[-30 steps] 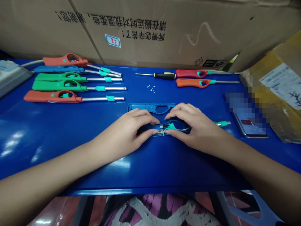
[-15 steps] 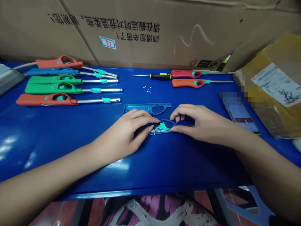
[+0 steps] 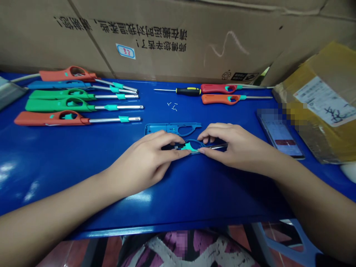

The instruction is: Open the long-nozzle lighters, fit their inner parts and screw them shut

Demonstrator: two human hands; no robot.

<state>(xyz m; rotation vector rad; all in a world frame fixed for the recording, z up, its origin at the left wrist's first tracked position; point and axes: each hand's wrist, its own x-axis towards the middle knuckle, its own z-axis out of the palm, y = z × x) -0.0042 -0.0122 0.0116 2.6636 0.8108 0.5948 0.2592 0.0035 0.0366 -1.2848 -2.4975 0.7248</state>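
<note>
An opened blue lighter half (image 3: 191,146) with a teal trigger and inner parts lies on the blue table (image 3: 83,155) at the centre. My left hand (image 3: 147,157) pinches its left end with thumb and fingers. My right hand (image 3: 230,144) grips its right end, where the metal tube sticks out under the fingers. Just behind lies the other blue shell half (image 3: 172,128), untouched.
Several finished long lighters (image 3: 75,105) in red, green and blue lie in a row at the back left. A black-and-yellow screwdriver (image 3: 180,91), two red lighters (image 3: 228,93) and small screws (image 3: 172,106) lie behind. A phone (image 3: 280,137) and taped parcel (image 3: 319,100) sit right; cardboard boxes (image 3: 167,37) stand behind.
Both hands have drawn closer together on the opened lighter. My left thumb has slid right onto the teal trigger. The view has shifted a little to the right.
</note>
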